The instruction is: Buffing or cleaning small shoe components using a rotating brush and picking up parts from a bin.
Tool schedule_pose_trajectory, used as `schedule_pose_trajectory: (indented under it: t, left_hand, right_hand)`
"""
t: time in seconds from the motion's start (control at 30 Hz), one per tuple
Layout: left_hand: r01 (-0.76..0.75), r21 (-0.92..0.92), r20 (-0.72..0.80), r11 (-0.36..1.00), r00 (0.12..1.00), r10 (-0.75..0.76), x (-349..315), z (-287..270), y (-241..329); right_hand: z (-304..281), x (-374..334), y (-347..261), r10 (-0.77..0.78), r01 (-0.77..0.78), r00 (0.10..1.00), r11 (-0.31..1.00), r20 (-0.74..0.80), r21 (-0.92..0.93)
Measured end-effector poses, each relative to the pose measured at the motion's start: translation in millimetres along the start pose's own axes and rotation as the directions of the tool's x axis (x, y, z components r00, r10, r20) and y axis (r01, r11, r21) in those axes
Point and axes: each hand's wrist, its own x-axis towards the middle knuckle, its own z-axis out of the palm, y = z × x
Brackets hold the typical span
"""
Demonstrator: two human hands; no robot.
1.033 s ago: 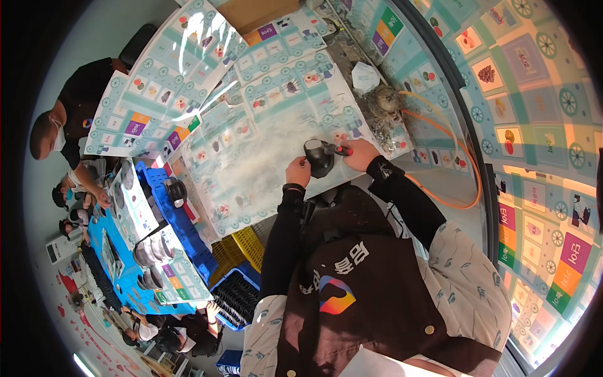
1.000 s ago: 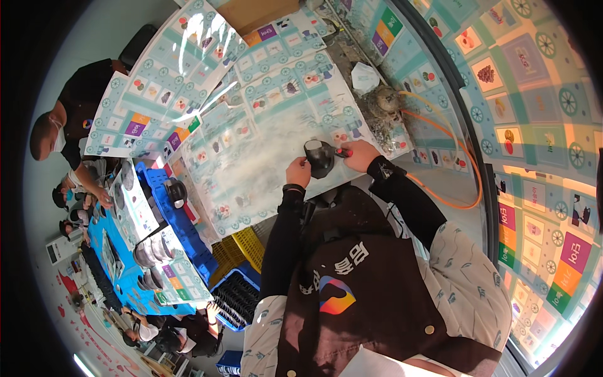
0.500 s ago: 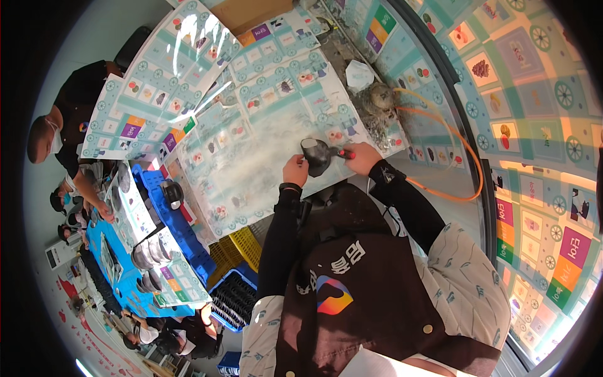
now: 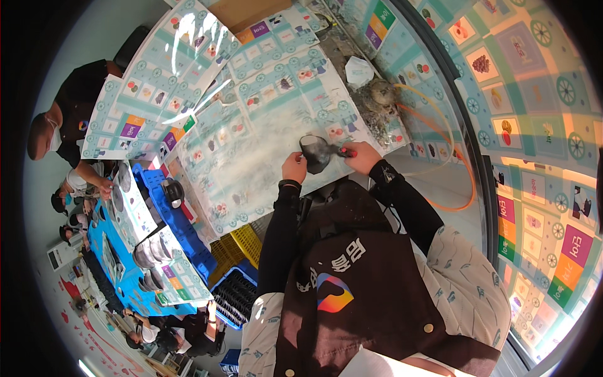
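Turned piece (image 4: 319, 157) in pinched left fingers (image 4: 299, 162)

A worker's right hand (image 4: 363, 158) covers part of a red-and-black hand tool (image 4: 346, 152), whose working end blurs against a dark cup-shaped piece (image 4: 316, 157); the left hand's (image 4: 294, 168) fingertip contact is too small to read. An orange hose (image 4: 469, 182) slips from sight behind the right sleeve (image 4: 411, 201). The picture's edge crops a cardboard box (image 4: 248, 14) above and a white sheet (image 4: 383, 364) below. The tabletop (image 4: 223, 217) hides part of a yellow crate (image 4: 246, 246), while black pieces in a blue basket (image 4: 233, 298) blend beyond counting.
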Motion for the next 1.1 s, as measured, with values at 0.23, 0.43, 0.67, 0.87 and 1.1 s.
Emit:
schedule_pose_trajectory:
  t: [0.23,0.43,0.67,0.87,1.1]
  left_hand:
    - [0.035,-0.017,-0.022,0.999,0.999,-0.035,1,1,-3]
    - [0.062,-0.031,0.001,0.998,0.998,-0.062,0,-1,-3]
    - [0.032,-0.026,0.001,0.999,0.999,-0.032,-2,-2,12]
    - [-0.015,-0.004,-0.007,1.000,1.000,0.015,-4,-4,19]
    - [-0.021,-0.031,-0.005,0.999,1.000,0.021,-5,-6,29]
  right_hand:
    - [-2,1,-8,0.061,-0.055,0.985,0.998,0.159,-0.043]
    - [2,-3,-13,0.038,-0.033,0.962,0.999,0.272,-0.024]
    - [23,-8,12,0.035,-0.027,0.968,0.999,0.250,-0.033]
    - [11,-7,5,0.156,-0.151,0.987,0.984,0.044,-0.099]
    - [6,-15,3,0.139,-0.135,0.990,0.979,0.020,-0.153]
